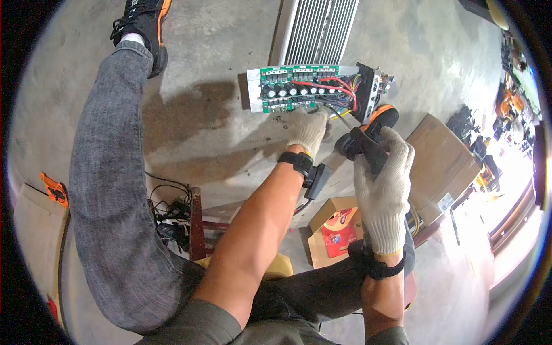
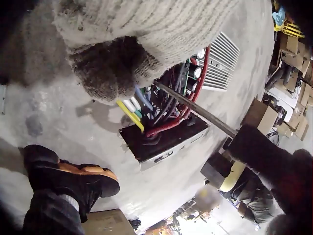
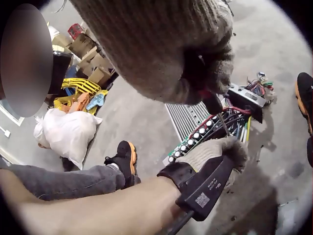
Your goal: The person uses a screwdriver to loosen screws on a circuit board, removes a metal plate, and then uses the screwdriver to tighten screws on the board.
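Note:
A green circuit board (image 1: pixel 299 90) with a row of round capacitors, red and dark wires and a black end plate (image 2: pixel 161 142) lies in front of me. My gloved left hand (image 1: pixel 310 129) grips its near edge with curled fingers, beside the wire bundle (image 3: pixel 239 120). My gloved right hand (image 1: pixel 384 190) holds a screwdriver (image 1: pixel 371 150) by its dark handle. The metal shaft (image 2: pixel 195 108) reaches down to the wires, its tip close by my left fingertips. Part of the board is hidden behind the left hand.
A ribbed metal casing (image 1: pixel 319 31) lies beyond the board. A cardboard box (image 1: pixel 443 164) stands at the right, and a smaller open box (image 1: pixel 319 244) sits below my hands. Black cables (image 1: pixel 167 198) lie at left. My shoes (image 1: pixel 146 29) flank the work.

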A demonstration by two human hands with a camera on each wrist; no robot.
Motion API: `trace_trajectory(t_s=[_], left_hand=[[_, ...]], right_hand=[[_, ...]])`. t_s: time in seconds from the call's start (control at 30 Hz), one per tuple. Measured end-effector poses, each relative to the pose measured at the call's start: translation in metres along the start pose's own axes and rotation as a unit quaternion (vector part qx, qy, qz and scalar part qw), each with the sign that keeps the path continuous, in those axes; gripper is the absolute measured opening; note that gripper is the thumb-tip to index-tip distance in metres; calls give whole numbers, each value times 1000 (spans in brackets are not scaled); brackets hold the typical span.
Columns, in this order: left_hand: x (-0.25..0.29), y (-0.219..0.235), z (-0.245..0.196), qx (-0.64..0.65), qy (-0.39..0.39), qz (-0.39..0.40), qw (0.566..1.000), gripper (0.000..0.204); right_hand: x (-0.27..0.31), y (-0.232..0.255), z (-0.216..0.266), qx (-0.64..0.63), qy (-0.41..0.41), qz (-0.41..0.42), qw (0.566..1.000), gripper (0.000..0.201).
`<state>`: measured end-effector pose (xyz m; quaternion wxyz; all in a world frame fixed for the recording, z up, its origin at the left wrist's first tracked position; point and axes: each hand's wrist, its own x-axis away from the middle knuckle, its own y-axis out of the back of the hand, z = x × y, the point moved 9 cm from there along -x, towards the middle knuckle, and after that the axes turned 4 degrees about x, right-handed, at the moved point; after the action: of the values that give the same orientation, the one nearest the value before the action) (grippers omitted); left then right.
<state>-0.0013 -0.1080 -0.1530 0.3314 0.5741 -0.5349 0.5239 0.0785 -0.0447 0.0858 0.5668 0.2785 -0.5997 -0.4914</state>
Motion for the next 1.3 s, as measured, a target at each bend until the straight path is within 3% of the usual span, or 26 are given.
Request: trace_trajectory(t_s=[0.07,0.13,0.2,0.27,0.3,0.37,0.43,0.5,0.57,0.8,0.83,0.9,1.03,1.13,1.2,1.23,1.3], left_hand=[[-9,2,9,-58,-3,-21,998,22],[-15,-2,16,37,-12,-10,999,22],[-15,-4,18,47,-1,-1,999,22],[-12,-5,13,56,8,8,998,21],[-9,-3,10,45,2,-4,999,21],[-5,-1,6,35,-4,-16,999,20],[-1,-3,6,98,20,4,995,22],[2,1,-2,64,1,-11,998,23],[0,2,-4,31,-19,-26,999,25],[-10,-5,9,80,13,5,997,22],[-12,-9,12,112,30,26,993,20],[-12,-8,13,99,15,17,995,18],[-28,-9,20,85,-41,16,995,17],[-27,-9,22,41,-17,16,999,16],[-26,-7,18,40,-33,6,999,16],[-27,-5,17,41,-49,-4,998,15],[-30,-9,23,65,-28,2,998,14]], right_hand=[[1,-1,6,15,68,-3,998,51],[2,-2,4,4,59,0,998,51],[2,-4,4,-8,53,5,999,50],[1,-6,-10,-45,-52,6,998,48],[1,-4,-9,-44,-51,5,998,48],[3,2,2,19,10,-11,1000,48],[3,1,-2,21,36,-2,999,49],[0,-1,1,24,63,9,998,51],[-2,-6,-19,-31,-75,38,996,56],[1,0,2,40,66,12,997,49],[0,0,4,41,67,13,997,49],[-3,-2,-12,-1,-45,21,999,51],[-3,5,-4,58,28,18,998,52],[-4,2,4,62,56,32,996,55],[-2,-8,-18,21,-162,104,981,58],[1,-8,-20,20,-162,104,981,58],[3,-1,2,29,15,44,998,57]])
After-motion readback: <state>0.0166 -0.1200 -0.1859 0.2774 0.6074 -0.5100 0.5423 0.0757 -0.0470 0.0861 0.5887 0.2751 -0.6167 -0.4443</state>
